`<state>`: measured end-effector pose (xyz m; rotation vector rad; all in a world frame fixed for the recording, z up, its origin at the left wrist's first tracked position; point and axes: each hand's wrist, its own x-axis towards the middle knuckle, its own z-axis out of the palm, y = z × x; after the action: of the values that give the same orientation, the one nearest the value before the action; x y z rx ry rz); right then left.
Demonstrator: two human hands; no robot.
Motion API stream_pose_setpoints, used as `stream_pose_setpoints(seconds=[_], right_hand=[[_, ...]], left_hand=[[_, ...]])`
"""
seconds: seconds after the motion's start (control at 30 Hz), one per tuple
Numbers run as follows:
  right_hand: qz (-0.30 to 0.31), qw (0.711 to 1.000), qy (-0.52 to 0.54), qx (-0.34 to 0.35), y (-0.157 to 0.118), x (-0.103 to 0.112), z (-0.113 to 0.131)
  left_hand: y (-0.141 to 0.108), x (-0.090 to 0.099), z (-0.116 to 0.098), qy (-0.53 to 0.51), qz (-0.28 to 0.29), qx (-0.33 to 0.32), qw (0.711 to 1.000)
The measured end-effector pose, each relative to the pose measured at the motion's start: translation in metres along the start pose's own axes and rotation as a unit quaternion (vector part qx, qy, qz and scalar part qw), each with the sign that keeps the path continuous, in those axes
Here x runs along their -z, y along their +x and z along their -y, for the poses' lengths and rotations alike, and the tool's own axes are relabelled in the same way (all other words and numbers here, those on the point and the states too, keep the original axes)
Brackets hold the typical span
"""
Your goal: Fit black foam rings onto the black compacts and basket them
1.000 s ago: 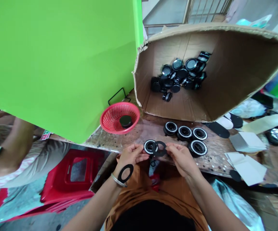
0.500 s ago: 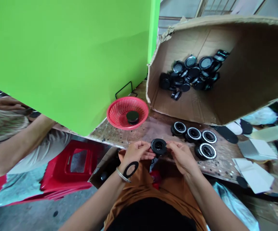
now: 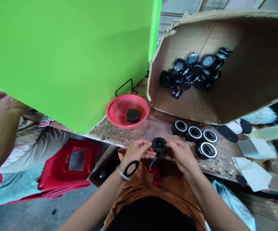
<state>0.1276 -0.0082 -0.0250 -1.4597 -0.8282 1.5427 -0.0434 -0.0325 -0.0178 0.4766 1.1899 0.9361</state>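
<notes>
Along table edge [image 3: 107, 143]: left hand [image 3: 138, 152], right hand [image 3: 182, 156] pinching ring [image 3: 159, 139], basket [image 3: 116, 109] apart.

No text, number or brand can be read anywhere in the frame. The clearest print is on a small green, pink and white label [image 3: 44, 121] at the left of the frame, by the table edge below the large green panel [image 3: 64, 61]; its white marks are too small and blurred to make out as letters or figures. At the upper right, inside the cardboard box [image 3: 187, 107], the topmost black part [image 3: 224, 53] of the pile shows small pale patches; whether these are print or glints cannot be told.
</notes>
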Motion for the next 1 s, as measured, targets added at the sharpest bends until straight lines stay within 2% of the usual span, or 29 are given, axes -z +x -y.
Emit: stream_pose_setpoints(seconds=[0.3, 0.73, 0.83, 1.0], right_hand=[[0.002, 1.000, -0.004, -0.003, -0.001, -0.001, -0.001], [-0.034, 0.998, -0.038, 0.032, -0.008, -0.007, 0.001], [-0.047, 0.992, -0.088, 0.076, -0.007, -0.006, -0.002], [-0.050, 0.956, -0.235, 0.167, -0.003, 0.001, -0.004]], left_hand=[[0.000, 0.000, 0.000, 0.019, -0.005, -0.014, 1.000], [0.008, -0.004, -0.004, 0.063, -0.023, -0.010, 0.998], [0.009, -0.003, -0.003, 0.064, -0.019, -0.019, 0.998], [0.011, -0.004, -0.001, 0.069, -0.017, -0.020, 0.997]])
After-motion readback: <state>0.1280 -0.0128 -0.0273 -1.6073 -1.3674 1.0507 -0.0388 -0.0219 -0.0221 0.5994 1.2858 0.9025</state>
